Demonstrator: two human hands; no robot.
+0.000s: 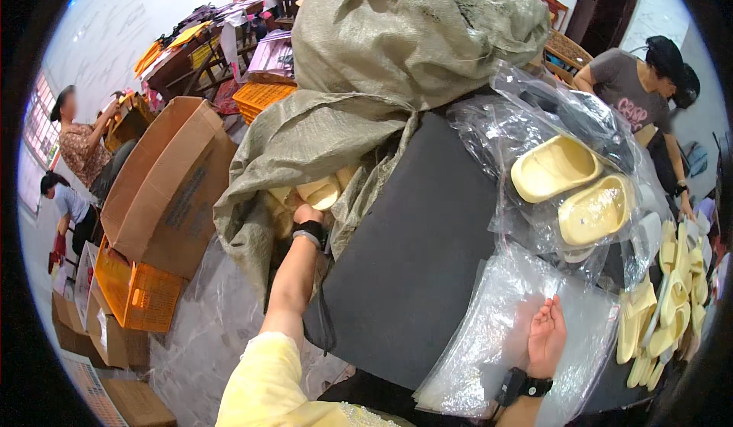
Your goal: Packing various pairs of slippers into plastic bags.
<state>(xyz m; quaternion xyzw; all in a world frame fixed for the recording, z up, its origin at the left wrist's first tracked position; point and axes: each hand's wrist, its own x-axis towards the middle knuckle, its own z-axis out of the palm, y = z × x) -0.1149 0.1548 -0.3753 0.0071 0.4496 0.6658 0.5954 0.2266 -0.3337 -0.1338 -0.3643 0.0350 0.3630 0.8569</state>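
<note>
With the left hand [307, 215] buried at ten o'clock in the grey-green sack [359, 83], its grasp hidden, among pale yellow slippers [321, 192], the right hand [547, 335] lies open at five o'clock on clear bags [489, 350]; draw slowly, steadying the sack.

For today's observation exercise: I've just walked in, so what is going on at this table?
A person reaches the left hand into a big grey-green sack of pale yellow slippers. The right hand rests flat, palm up, on a stack of clear plastic bags on the dark table. A bagged pair of slippers lies further back, and other people work nearby.
</note>
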